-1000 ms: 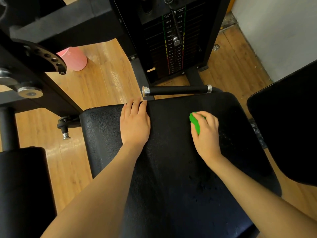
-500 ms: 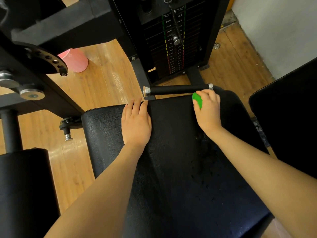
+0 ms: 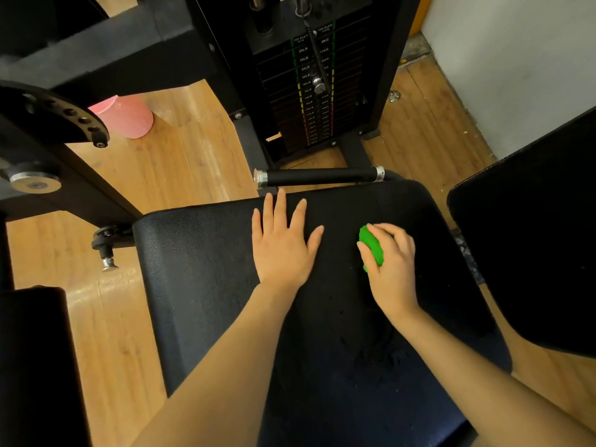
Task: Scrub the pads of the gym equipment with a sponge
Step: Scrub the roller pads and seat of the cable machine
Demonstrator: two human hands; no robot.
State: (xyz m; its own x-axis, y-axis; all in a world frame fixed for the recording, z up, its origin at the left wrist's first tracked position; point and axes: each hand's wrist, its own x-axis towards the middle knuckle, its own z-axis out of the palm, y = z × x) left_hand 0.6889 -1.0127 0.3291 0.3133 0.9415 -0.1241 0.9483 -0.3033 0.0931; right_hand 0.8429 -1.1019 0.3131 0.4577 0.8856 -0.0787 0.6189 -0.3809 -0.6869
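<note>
A black leather seat pad (image 3: 200, 272) fills the middle of the view, with wet specks on its near right part. My left hand (image 3: 282, 246) lies flat on the pad's far middle, fingers spread, holding nothing. My right hand (image 3: 392, 266) presses a green sponge (image 3: 371, 246) onto the pad to the right of the left hand; the fingers wrap over the sponge and hide most of it.
A black handle bar (image 3: 319, 176) with chrome ends runs just beyond the pad's far edge. Behind it stands the weight stack (image 3: 312, 91). Another black pad (image 3: 529, 240) rises on the right, a third (image 3: 35, 366) at bottom left. A pink bucket (image 3: 124, 116) sits on the wooden floor.
My right hand went out to the pad's far edge by the handle bar, then came back toward me with the sponge. My left hand's fingers have spread apart.
</note>
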